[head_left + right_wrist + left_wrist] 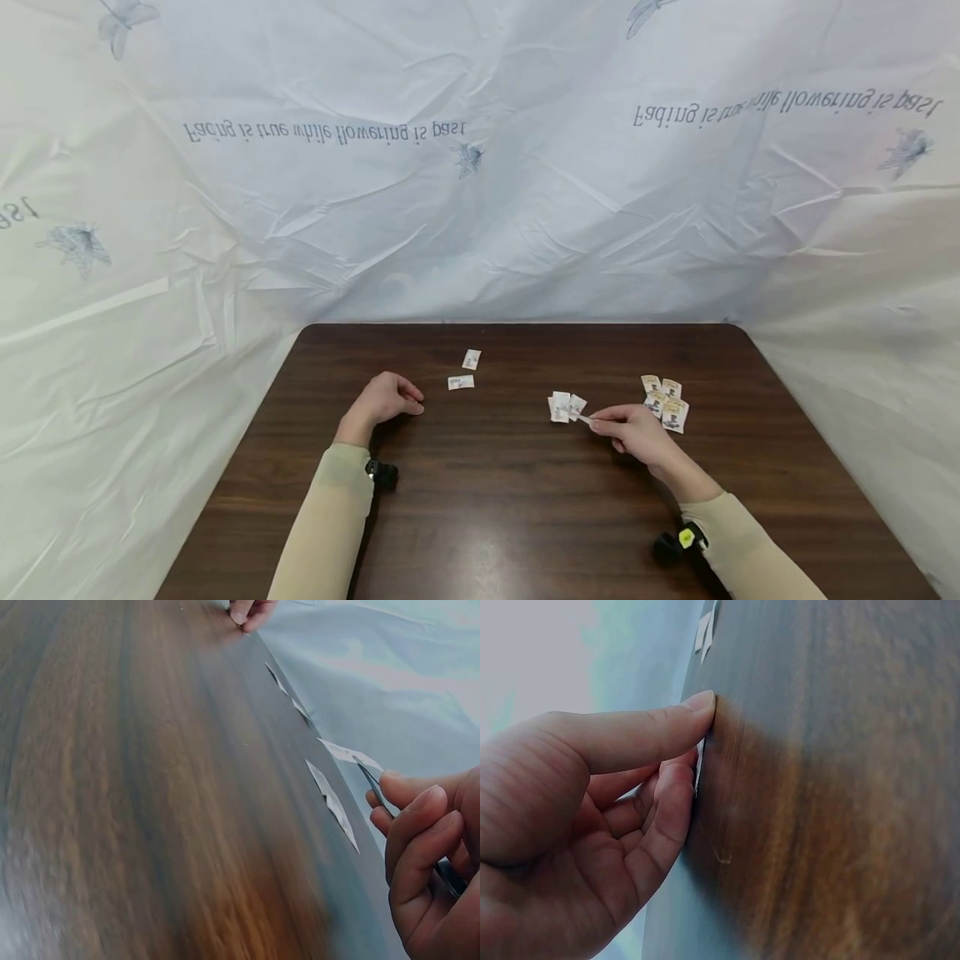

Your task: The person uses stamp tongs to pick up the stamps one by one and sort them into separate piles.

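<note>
My right hand [633, 432] grips a pair of dark tweezers [377, 787], fingers curled round them. In the right wrist view the tweezer tips overlap a small white paper piece [339, 751]; whether they pinch it I cannot tell. From the head, the tips reach the right side of a small pile of white printed paper pieces [560, 407]. My left hand [385, 398] rests at the table's left side, fingers loosely bent and holding nothing. Just beyond its fingers lie two separate paper pieces, an upright one [471, 359] and a sideways one [461, 382].
Several printed paper pieces with tan tops [673, 416] lie in an overlapping group beyond my right hand. The dark wooden table [480, 467] has rounded far corners. White sheeting [480, 242] with printed lettering hangs behind it and at both sides.
</note>
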A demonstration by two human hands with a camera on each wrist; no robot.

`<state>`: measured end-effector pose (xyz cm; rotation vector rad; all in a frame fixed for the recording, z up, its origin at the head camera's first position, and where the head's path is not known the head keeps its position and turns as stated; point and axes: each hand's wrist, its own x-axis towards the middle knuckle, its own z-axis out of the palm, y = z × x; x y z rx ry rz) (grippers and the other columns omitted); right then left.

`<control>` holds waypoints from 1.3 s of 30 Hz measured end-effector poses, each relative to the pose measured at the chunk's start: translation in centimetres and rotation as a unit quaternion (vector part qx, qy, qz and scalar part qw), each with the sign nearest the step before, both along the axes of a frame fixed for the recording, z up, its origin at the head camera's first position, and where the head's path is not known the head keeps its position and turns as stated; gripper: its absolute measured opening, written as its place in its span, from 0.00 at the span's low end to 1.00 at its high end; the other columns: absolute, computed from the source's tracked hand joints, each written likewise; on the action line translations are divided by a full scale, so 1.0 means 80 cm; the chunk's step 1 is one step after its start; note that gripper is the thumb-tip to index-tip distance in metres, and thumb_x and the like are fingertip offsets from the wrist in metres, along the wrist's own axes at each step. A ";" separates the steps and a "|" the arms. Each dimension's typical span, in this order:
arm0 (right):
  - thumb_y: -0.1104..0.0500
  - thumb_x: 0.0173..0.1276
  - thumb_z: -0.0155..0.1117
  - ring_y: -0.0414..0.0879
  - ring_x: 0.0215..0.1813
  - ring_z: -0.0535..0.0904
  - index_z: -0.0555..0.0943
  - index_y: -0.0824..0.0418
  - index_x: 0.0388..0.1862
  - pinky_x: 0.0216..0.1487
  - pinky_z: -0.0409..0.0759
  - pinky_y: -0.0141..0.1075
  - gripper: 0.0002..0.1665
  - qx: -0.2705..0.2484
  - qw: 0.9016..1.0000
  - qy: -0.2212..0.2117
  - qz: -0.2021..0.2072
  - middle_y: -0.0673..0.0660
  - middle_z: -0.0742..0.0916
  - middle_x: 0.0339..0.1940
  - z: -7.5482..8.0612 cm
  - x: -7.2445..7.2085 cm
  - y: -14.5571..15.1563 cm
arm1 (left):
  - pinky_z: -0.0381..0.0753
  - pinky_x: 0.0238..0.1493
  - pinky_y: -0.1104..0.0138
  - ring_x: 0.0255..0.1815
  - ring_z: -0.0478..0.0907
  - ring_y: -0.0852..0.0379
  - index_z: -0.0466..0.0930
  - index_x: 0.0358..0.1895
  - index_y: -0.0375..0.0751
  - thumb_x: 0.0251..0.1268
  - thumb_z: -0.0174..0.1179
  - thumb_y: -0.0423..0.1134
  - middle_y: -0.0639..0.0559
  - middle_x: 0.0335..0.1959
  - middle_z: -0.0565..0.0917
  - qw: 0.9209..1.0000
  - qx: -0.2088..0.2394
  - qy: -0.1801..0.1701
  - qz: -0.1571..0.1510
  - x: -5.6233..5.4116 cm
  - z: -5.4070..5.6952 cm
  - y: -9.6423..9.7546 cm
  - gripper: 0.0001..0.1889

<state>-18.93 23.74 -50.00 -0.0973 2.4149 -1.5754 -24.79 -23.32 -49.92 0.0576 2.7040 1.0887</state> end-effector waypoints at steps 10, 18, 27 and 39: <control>0.60 0.77 0.70 0.40 0.20 0.69 0.86 0.76 0.55 0.25 0.69 0.33 0.18 -0.012 1.000 -0.001 0.025 0.51 0.81 0.24 0.001 0.002 0.018 | 0.82 0.47 0.57 0.37 0.82 0.56 0.94 0.38 0.45 0.62 0.80 0.36 0.57 0.34 0.89 1.000 0.001 0.000 0.000 0.000 -0.001 0.000 0.05; 0.59 0.76 0.71 0.40 0.19 0.67 0.87 0.73 0.54 0.23 0.66 0.31 0.18 0.001 0.999 -0.020 0.027 0.48 0.74 0.17 -0.003 0.003 0.032 | 0.82 0.47 0.57 0.37 0.82 0.56 0.94 0.39 0.45 0.62 0.80 0.37 0.56 0.35 0.89 1.000 -0.005 -0.003 -0.002 -0.001 -0.001 0.001 0.05; 0.59 0.75 0.72 0.39 0.19 0.68 0.87 0.74 0.53 0.23 0.66 0.31 0.18 -0.008 0.999 -0.028 0.037 0.49 0.76 0.18 -0.003 0.006 0.040 | 0.82 0.48 0.55 0.38 0.82 0.55 0.94 0.40 0.45 0.63 0.79 0.38 0.55 0.36 0.89 1.000 -0.007 -0.004 -0.004 -0.001 -0.001 0.002 0.05; 0.58 0.75 0.72 0.40 0.19 0.69 0.88 0.72 0.53 0.23 0.67 0.32 0.18 0.009 0.999 -0.031 0.029 0.49 0.76 0.17 -0.005 0.009 0.044 | 0.82 0.46 0.56 0.38 0.81 0.54 0.93 0.40 0.44 0.64 0.78 0.37 0.54 0.37 0.88 1.000 -0.014 -0.002 -0.002 0.001 0.000 0.005 0.05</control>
